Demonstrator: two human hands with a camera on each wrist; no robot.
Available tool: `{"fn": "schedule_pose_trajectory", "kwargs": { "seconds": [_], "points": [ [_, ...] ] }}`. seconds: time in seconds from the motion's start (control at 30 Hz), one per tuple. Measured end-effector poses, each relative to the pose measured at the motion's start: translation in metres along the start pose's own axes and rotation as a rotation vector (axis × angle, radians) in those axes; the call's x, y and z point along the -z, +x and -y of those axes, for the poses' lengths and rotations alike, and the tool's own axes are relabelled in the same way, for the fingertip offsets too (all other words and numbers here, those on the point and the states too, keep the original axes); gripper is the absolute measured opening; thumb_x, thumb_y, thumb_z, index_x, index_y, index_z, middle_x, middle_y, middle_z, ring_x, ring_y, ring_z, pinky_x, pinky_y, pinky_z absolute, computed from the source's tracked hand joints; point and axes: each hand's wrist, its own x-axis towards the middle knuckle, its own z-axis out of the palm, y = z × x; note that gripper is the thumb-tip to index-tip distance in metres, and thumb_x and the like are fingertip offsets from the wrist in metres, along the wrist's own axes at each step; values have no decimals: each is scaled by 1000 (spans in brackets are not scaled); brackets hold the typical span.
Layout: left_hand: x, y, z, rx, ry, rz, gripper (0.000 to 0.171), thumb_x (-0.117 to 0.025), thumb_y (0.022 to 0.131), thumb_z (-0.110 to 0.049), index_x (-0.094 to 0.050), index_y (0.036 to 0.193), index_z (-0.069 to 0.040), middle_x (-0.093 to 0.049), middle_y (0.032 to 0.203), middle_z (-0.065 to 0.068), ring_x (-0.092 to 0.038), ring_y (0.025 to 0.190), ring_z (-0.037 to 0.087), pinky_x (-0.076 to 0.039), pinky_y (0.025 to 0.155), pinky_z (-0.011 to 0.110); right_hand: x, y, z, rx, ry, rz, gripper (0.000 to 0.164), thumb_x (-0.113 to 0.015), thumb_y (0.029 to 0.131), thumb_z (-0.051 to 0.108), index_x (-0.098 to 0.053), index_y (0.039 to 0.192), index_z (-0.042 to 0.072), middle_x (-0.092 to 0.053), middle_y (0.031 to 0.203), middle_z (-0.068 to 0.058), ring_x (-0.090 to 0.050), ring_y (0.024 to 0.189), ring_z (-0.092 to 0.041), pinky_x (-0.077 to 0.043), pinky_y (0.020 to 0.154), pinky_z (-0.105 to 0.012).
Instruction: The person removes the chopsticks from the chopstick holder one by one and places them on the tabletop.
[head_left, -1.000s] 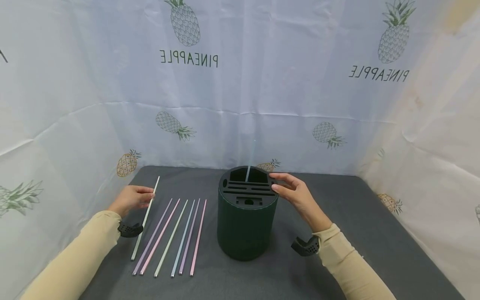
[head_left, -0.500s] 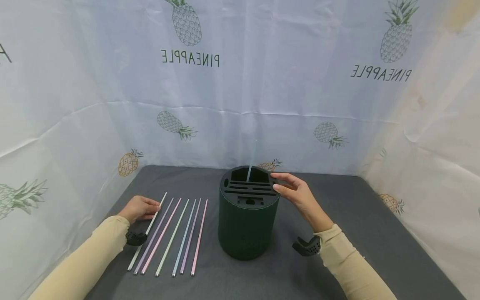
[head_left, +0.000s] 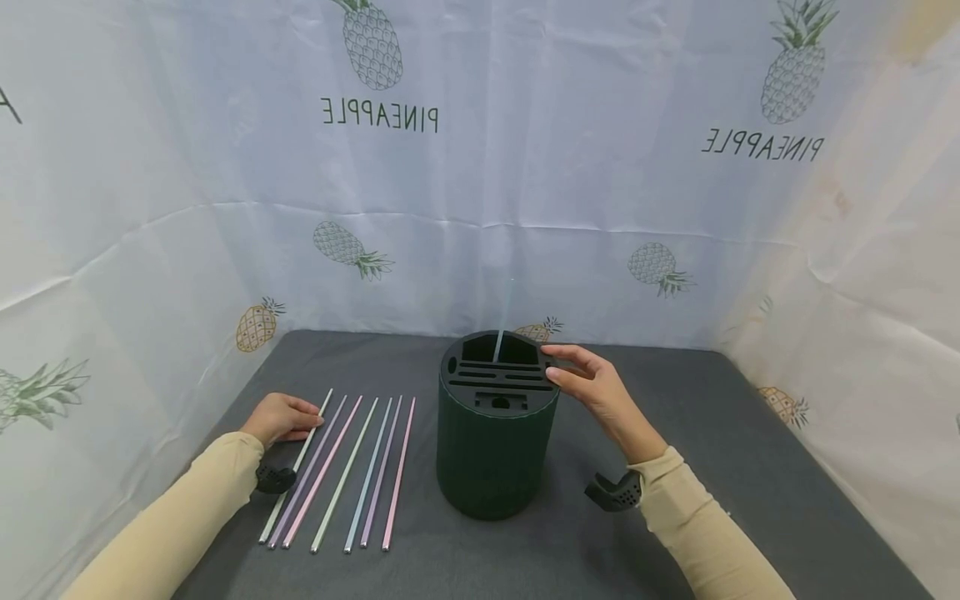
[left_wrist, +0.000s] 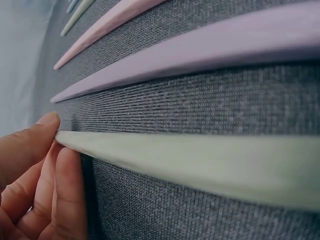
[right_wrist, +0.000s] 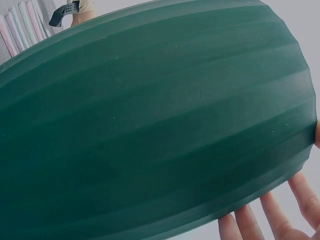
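Note:
At the left of the head view, my left hand (head_left: 287,417) pinches the thin end of a pale green chopstick (left_wrist: 190,160) between thumb and fingers. The chopstick lies low along the dark cloth, just left of a purple chopstick (left_wrist: 215,45). On the right, my right hand (head_left: 588,383) holds the top edge of a dark green utensil holder (head_left: 491,462). Its thumb is at the rim, and in the right wrist view several fingers (right_wrist: 277,215) lie along the holder's side. A light blue chopstick (head_left: 504,321) leans upright in the holder's large back compartment.
More chopsticks lie in a spread row between left hand and holder, among them a pink one (head_left: 400,475) nearest the holder and a blue one (head_left: 368,475). The dark table (head_left: 645,417) backs onto a white pineapple-print curtain (head_left: 487,167).
My left hand has come down and slightly right, bringing the pale green chopstick alongside the row on the cloth. Over the last half second it barely moves. My right hand stays at the holder.

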Motion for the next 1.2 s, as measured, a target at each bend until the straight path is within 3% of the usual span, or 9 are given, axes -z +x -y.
{"fn": "schedule_pose_trajectory", "kwargs": {
  "seconds": [0.5, 0.83, 0.93, 1.0, 1.07, 1.2],
  "points": [
    [-3, -1, -1, 18, 69, -23, 26, -73, 82, 1, -65, 102, 15, -68, 76, 1, -64, 66, 6, -59, 59, 25, 0, 0, 0, -6, -10, -2, 47, -65, 93, 28, -53, 137, 14, -40, 150, -2, -45, 133, -26, -39, 109, -52],
    [-1, 1, -10, 10, 81, -19, 34, -72, 86, -5, -62, 111, 15, -70, 88, 9, -66, 73, 11, -60, 65, 29, -1, 0, 0, -10, -9, -7, 47, -66, 93, 29, -53, 136, 15, -42, 148, -1, -46, 132, -25, -39, 110, -52],
    [3, 1, -29, -41, 67, 18, 43, -68, 90, -11, -55, 123, 14, -67, 109, 22, -68, 92, 25, -60, 77, 34, 0, 0, -1, -7, -7, -5, 47, -65, 93, 28, -53, 136, 14, -42, 148, -1, -46, 132, -26, -39, 109, -52],
    [5, -1, -50, -107, 33, 53, 49, -65, 93, -14, -49, 131, 13, -59, 124, 28, -66, 101, 26, -58, 85, 36, -1, 0, -1, -5, -10, -3, 47, -65, 94, 28, -53, 136, 14, -42, 148, -2, -47, 131, -26, -40, 109, -52],
    [5, -7, -78, -176, -18, 97, 53, -62, 96, -17, -44, 137, 11, -51, 135, 30, -64, 105, 22, -56, 92, 34, 0, 0, -2, -7, -9, -1, 47, -65, 94, 28, -53, 136, 14, -42, 147, -1, -47, 131, -24, -40, 109, -51],
    [-4, -22, -141, -309, -118, 154, 52, -59, 98, -18, -42, 139, 7, -46, 139, 25, -61, 99, 4, -53, 95, 28, 0, 0, -2, -1, -7, 0, 46, -65, 94, 28, -53, 136, 15, -42, 147, -2, -47, 131, -23, -40, 109, -51]
  ]
}}
